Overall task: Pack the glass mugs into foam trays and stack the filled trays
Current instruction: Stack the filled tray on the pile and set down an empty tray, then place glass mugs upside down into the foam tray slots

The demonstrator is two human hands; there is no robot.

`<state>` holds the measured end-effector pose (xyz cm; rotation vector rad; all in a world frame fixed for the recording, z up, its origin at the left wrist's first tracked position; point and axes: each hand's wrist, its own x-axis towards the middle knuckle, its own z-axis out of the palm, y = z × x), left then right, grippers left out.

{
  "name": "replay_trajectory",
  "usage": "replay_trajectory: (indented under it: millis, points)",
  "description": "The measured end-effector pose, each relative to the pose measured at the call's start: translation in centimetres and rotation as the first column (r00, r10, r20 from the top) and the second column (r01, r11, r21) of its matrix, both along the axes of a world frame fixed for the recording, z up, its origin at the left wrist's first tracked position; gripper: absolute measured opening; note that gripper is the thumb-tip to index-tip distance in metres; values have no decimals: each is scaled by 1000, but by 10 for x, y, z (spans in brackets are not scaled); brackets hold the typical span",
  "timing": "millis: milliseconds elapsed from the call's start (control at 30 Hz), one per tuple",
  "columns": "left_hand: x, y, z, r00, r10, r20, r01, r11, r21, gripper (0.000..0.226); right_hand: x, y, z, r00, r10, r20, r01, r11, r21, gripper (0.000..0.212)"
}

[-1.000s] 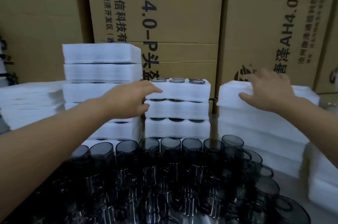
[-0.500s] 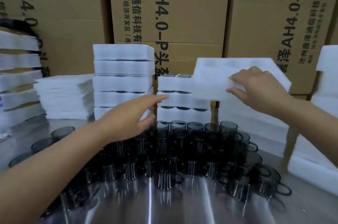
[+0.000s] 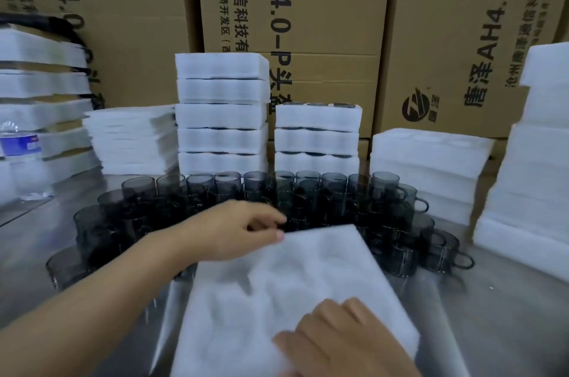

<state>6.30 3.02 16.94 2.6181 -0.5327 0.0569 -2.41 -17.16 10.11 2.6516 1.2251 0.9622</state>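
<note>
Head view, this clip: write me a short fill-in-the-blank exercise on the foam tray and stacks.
1. The foam tray nearest the camera holds ____ mugs.
2. The taller stack of filled trays has ____ layers.
3. The shorter stack of filled trays beside it has ____ layers.
4. The water bottle stands at the ____ edge of the view.

Missing words: no; five; three; left
</note>
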Motion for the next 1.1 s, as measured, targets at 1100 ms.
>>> replay_trajectory:
  millis: [1100]
  points:
    - [7,2,-61,983,183,-30,-181,907,-381,28,134,46,20,663,-227,-714,491,851,185,20]
